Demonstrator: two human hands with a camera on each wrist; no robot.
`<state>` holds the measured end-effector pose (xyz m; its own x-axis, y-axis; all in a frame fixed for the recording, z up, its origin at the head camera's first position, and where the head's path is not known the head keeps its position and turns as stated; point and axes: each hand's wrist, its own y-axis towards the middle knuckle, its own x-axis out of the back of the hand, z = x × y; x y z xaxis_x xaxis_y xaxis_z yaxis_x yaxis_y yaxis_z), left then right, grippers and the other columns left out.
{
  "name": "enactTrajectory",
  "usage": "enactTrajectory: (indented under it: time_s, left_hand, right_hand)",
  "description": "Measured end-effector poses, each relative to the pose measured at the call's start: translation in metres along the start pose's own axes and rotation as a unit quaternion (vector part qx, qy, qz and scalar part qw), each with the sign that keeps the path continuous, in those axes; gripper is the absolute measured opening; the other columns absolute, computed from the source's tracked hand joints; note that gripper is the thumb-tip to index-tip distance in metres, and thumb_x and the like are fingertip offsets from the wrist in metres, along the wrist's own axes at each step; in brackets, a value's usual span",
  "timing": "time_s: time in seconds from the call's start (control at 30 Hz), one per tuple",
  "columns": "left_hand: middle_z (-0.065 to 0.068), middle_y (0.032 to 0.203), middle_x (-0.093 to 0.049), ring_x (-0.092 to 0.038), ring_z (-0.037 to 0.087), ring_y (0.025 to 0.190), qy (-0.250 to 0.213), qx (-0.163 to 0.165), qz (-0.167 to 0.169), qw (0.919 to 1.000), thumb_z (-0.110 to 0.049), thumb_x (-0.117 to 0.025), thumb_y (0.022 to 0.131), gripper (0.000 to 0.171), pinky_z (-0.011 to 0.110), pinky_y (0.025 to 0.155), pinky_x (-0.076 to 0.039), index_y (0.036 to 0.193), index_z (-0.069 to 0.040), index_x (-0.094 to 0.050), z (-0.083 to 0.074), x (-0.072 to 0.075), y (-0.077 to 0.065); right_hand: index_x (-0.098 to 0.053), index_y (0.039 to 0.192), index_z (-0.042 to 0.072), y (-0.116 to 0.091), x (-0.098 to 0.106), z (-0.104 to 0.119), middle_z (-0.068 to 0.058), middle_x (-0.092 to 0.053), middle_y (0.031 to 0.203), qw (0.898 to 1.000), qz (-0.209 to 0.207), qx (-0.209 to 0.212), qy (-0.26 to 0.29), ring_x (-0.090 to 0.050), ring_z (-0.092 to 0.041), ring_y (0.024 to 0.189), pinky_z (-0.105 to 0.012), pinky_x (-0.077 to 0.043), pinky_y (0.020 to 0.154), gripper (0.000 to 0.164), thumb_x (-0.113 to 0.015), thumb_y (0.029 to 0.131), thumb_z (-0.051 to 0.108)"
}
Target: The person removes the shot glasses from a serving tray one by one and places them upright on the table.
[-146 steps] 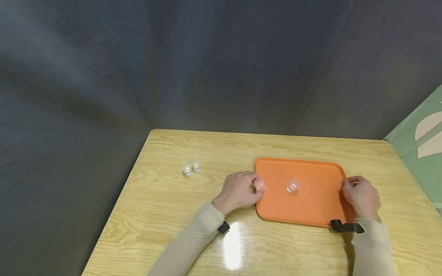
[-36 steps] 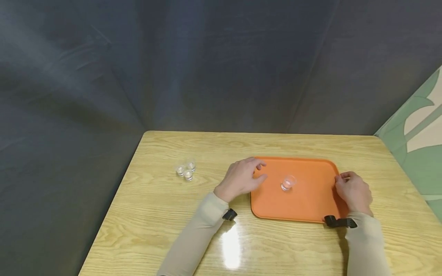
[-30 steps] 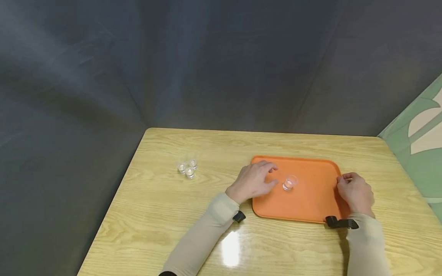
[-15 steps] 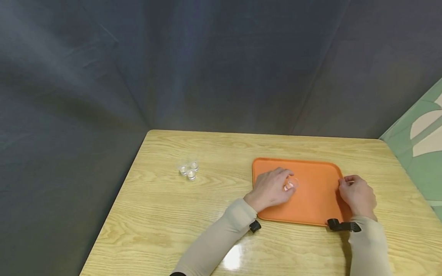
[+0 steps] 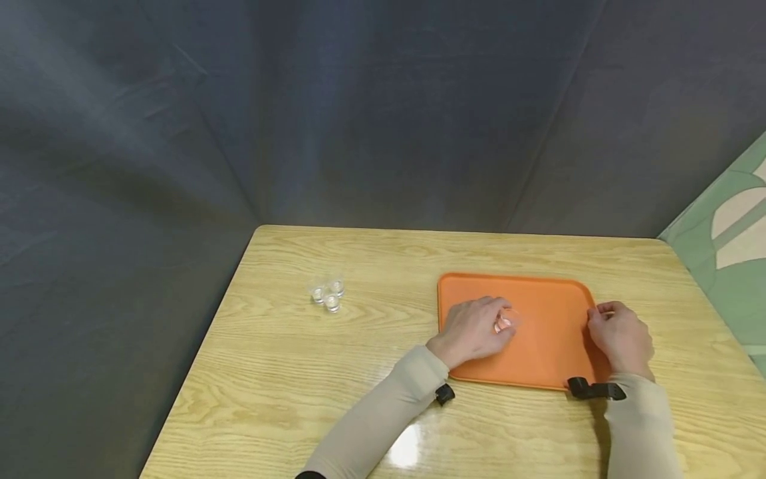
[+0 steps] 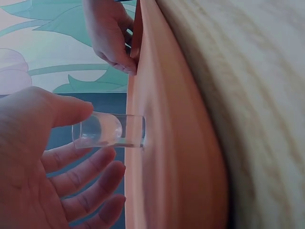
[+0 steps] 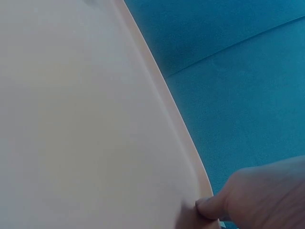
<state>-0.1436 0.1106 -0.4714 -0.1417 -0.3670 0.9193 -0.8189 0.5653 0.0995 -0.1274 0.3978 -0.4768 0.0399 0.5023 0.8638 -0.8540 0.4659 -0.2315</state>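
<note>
My left hand (image 5: 475,330) pinches a small clear shot glass (image 5: 503,322) near the middle of the orange tray (image 5: 547,346). In the left wrist view the shot glass (image 6: 107,130) stands with its base on the tray, thumb on one side and fingers on the other. My right hand (image 5: 622,338) grips the tray's right rim; the right wrist view shows the thumb (image 7: 209,208) over that rim. Left of the tray, three more clear shot glasses (image 5: 332,303) stand close together on the wooden table.
The wood-grain table (image 5: 269,372) runs up to a dark curtain (image 5: 407,120) at the back and left. A green and white patterned cloth (image 5: 742,253) hangs at the right. Black wrist straps with cameras (image 5: 595,388) sit at both cuffs.
Almost five seconds ago my left hand held another shot glass at the tray's left edge; it now stands with the group at left. The left hand has since moved right and pinched the remaining one.
</note>
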Motion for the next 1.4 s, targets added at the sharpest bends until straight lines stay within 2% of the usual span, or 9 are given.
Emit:
enactTrajectory:
  time_s: [0.23, 0.5, 0.77, 1.1, 1.3, 1.4]
  left_hand:
    - [-0.017, 0.122, -0.073, -0.069, 0.000, 0.100, -0.004, 0.003, -0.011, 0.9999, -0.055, -0.061, 0.103, 0.038, 0.018, 0.069, -0.046, 0.131, -0.032, -0.070, 0.001, 0.000, 0.000]
    - [-0.016, 0.114, -0.073, -0.069, 0.001, 0.097, -0.021, 0.006, -0.025, 0.9995, -0.053, -0.063, 0.100, 0.034, 0.018, 0.069, -0.045, 0.123, -0.030, -0.073, 0.009, 0.008, -0.002]
    - [-0.017, 0.104, -0.071, -0.064, -0.001, 0.085, -0.034, 0.013, -0.058, 0.9976, -0.052, -0.065, 0.099, 0.032, 0.016, 0.064, -0.041, 0.116, -0.027, -0.075, 0.029, 0.018, -0.015]
    - [-0.008, 0.105, -0.076, -0.069, 0.007, 0.079, -0.049, 0.019, -0.077, 0.9957, -0.045, -0.069, 0.097, 0.031, 0.021, 0.064, -0.050, 0.114, -0.020, -0.076, 0.059, 0.035, -0.032]
    - [-0.012, 0.094, -0.069, -0.061, 0.006, 0.074, -0.030, 0.036, -0.063, 0.9969, -0.048, -0.070, 0.094, 0.028, 0.023, 0.064, -0.047, 0.106, -0.023, -0.074, 0.081, 0.048, -0.042]
    - [-0.013, 0.094, -0.067, -0.059, 0.006, 0.075, -0.017, 0.051, -0.054, 0.9971, -0.052, -0.068, 0.095, 0.032, 0.024, 0.066, -0.047, 0.108, -0.024, -0.074, 0.090, 0.055, -0.047]
  right_hand:
    - [-0.057, 0.130, -0.004, 0.000, 0.001, 0.000, -0.031, -0.064, 0.118, 1.000, 0.002, 0.003, -0.001, -0.060, -0.044, 0.092, -0.042, -0.040, 0.065, 0.044, -0.047, 0.109, 0.034]
    - [-0.056, 0.131, -0.004, 0.001, 0.001, -0.001, -0.030, -0.065, 0.117, 1.000, 0.001, -0.003, -0.001, -0.060, -0.043, 0.093, -0.043, -0.041, 0.066, 0.045, -0.047, 0.109, 0.033]
    - [-0.057, 0.132, -0.003, 0.001, -0.001, 0.000, -0.030, -0.065, 0.120, 1.000, 0.001, -0.005, 0.004, -0.060, -0.044, 0.094, -0.043, -0.041, 0.065, 0.045, -0.046, 0.109, 0.035]
    - [-0.057, 0.132, -0.002, 0.001, -0.001, -0.002, -0.030, -0.065, 0.120, 1.000, -0.001, -0.006, 0.003, -0.061, -0.043, 0.093, -0.042, -0.041, 0.065, 0.044, -0.046, 0.110, 0.035]
    - [-0.057, 0.132, -0.003, 0.002, -0.001, -0.002, -0.030, -0.065, 0.120, 1.000, -0.002, -0.004, 0.000, -0.061, -0.043, 0.093, -0.042, -0.041, 0.065, 0.045, -0.046, 0.110, 0.034]
    - [-0.057, 0.132, -0.003, 0.001, 0.000, -0.003, -0.031, -0.065, 0.120, 1.000, -0.003, -0.002, -0.002, -0.061, -0.044, 0.093, -0.042, -0.041, 0.064, 0.045, -0.046, 0.110, 0.035]
